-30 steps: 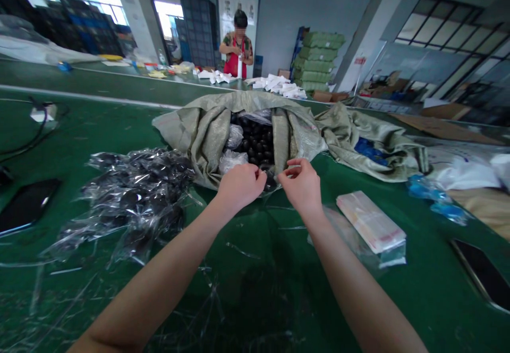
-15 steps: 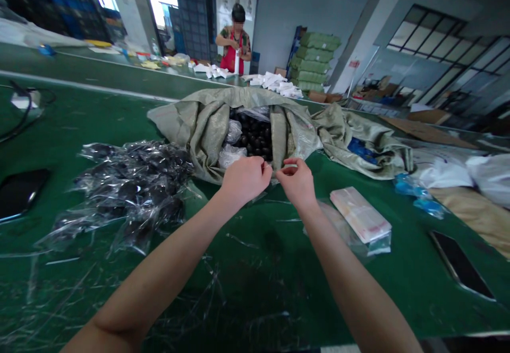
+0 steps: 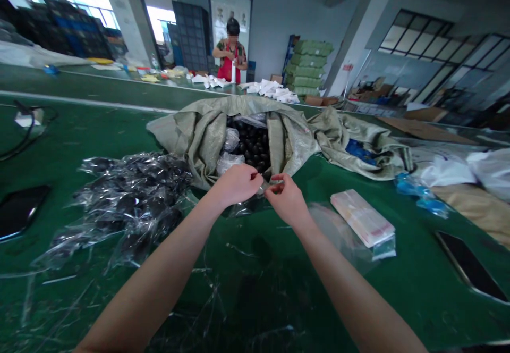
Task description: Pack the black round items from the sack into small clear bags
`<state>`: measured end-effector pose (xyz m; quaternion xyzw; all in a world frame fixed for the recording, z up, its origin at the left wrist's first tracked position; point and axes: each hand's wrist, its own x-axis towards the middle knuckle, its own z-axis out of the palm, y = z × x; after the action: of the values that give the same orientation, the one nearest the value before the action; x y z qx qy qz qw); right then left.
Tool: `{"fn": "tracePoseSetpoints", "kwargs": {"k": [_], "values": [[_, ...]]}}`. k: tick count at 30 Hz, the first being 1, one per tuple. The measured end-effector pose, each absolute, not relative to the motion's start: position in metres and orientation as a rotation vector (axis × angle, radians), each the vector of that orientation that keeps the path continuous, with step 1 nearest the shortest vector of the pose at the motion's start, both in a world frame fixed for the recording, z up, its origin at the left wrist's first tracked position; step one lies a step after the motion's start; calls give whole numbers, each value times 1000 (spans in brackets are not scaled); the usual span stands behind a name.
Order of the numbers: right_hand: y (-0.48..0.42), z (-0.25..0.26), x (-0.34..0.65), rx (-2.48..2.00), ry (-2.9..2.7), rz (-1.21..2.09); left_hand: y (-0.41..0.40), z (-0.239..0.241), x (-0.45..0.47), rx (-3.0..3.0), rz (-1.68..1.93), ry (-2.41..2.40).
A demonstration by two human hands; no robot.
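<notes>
My left hand (image 3: 236,184) and my right hand (image 3: 286,200) meet over the green table (image 3: 119,124), both pinched on the top edge of a small clear plastic bag (image 3: 249,204) that hangs between them. What the bag contains I cannot make out. Just behind my hands lies an open grey-green woven sack (image 3: 207,129) full of small black round pieces (image 3: 253,143). To my left spreads a heap of clear bags with black pieces (image 3: 131,199). A banded stack of flat bags (image 3: 362,217) lies to the right of my right hand.
A second woven sack (image 3: 358,143) lies to the right, with blue packets (image 3: 422,193) and white bags beyond. Dark phones lie at the left (image 3: 19,209) and right (image 3: 470,265) edges. A cable (image 3: 24,129) lies far left. A person (image 3: 230,52) works at the far table.
My hands have drawn back from the sack's mouth toward me and a little lower, closer together, with the clear bag now held between them.
</notes>
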<state>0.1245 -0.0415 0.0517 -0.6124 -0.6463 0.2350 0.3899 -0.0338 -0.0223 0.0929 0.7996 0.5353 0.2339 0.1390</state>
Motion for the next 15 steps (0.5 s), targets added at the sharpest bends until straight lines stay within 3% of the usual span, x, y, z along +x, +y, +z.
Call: {"fn": "tracePoseSetpoints", "kwargs": {"k": [9,15], "values": [[-34,37,137,-1297,-1868,459,-9,79,-45,2496,544,1294],[-36,39,147,-1558,-1943,233,-2,68,-46,2466,377,1387]]}}
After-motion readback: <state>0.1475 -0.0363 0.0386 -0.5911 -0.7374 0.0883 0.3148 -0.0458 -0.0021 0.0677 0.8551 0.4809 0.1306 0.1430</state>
